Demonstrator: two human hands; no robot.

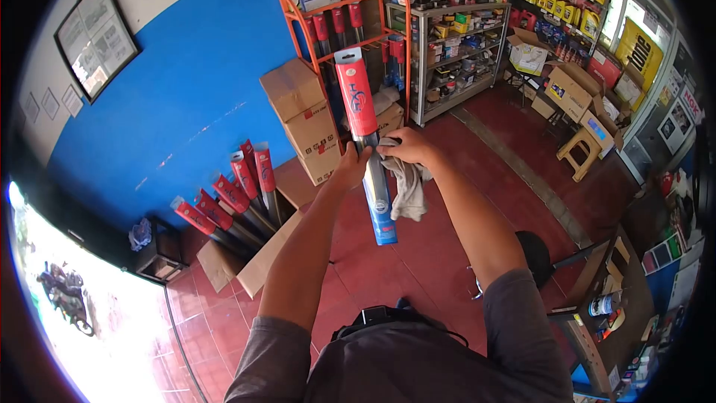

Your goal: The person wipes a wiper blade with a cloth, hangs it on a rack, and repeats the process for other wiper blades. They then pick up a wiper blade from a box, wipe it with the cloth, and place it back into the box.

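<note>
A long package with a red top, a dark middle and a blue lower end stands nearly upright in front of me. My left hand is wrapped round its middle from the left. At the right side of the package, my right hand pinches a grey cloth, which hangs down beside the blue end. Similar red-topped packages lean in an open cardboard box on the floor to the left.
Stacked cartons stand by an orange rack. Right of it is a glass-sided shelf with small goods. A stool, open boxes, a black round seat and a desk are at the right.
</note>
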